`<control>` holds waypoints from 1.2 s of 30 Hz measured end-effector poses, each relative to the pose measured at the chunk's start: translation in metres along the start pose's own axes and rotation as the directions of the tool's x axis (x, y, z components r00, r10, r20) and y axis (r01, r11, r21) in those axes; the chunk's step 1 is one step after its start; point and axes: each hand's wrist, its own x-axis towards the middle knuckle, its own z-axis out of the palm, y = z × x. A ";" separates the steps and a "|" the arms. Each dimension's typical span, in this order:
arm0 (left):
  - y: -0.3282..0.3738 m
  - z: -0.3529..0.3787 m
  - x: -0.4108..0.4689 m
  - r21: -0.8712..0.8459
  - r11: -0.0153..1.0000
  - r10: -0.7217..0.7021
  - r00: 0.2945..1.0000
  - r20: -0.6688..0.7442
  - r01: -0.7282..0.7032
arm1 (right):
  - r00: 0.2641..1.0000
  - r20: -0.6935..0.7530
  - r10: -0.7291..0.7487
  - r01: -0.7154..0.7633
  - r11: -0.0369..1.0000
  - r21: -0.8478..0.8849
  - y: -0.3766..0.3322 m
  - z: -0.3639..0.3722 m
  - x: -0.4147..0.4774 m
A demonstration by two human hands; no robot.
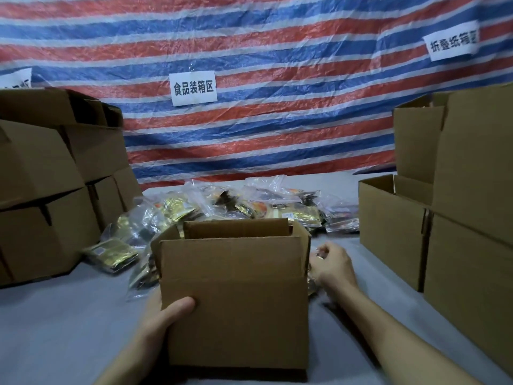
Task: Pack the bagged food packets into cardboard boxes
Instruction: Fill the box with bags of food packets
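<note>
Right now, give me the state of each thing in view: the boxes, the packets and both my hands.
Centre box: upright on the table, top flaps open.
Left hand: grips the box's lower left corner.
Right hand: fingers curled at packets beside the box; grip unclear.
Bagged packets: loose heap behind the box, unpacked.
Left boxes: stacked, closed.
Right boxes: stacked, rear ones open-topped.

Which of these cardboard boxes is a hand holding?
The open box at front centre: the left hand grips its lower left corner. The stacked boxes at both sides are untouched.
</note>
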 end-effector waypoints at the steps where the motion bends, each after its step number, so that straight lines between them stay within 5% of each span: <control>1: 0.001 0.002 0.000 0.008 1.000 0.020 1.000 0.000 -0.020 | 0.999 -0.035 -0.003 0.009 0.987 0.162 0.000 -0.001 0.001; 4: 0.006 0.008 -0.002 0.039 0.998 0.045 0.999 0.014 -0.046 | 0.980 -0.199 -0.025 0.120 0.868 0.482 -0.005 -0.004 -0.002; 8: 0.009 0.011 -0.002 0.087 0.993 0.084 0.996 -0.029 -0.081 | 0.939 -0.340 -0.044 0.261 0.735 0.626 -0.016 -0.013 -0.006; 13: 0.009 0.009 0.000 0.082 0.991 0.101 0.995 0.000 -0.101 | 0.975 0.217 -0.042 -0.110 0.758 0.642 -0.011 -0.019 -0.002; 17: 0.006 0.005 0.001 0.039 0.997 0.069 0.997 0.037 -0.071 | 0.946 0.320 0.049 -0.201 0.865 0.460 0.002 -0.008 0.011; 22: 0.007 0.006 -0.001 0.034 0.997 0.068 0.996 0.060 -0.070 | 0.693 0.718 -0.072 -0.567 0.560 0.603 -0.008 -0.023 0.001; 25: 0.008 0.007 -0.003 0.028 0.996 0.082 0.994 0.071 -0.084 | 0.635 0.772 -0.021 -0.559 0.678 0.478 -0.013 -0.030 -0.005; 29: 0.007 0.007 -0.005 0.022 0.996 0.083 0.994 0.074 -0.084 | 0.562 0.826 -0.039 -0.236 0.950 0.205 -0.030 -0.041 -0.023; 33: 0.010 0.007 -0.007 0.043 0.993 0.105 0.992 0.069 -0.108 | 0.529 0.847 -0.057 -0.216 0.956 0.199 -0.040 -0.049 -0.033; 36: 0.012 0.010 -0.006 0.083 0.988 0.130 0.991 0.040 -0.133 | 0.601 0.788 -0.129 -0.294 0.882 0.369 -0.040 -0.050 -0.032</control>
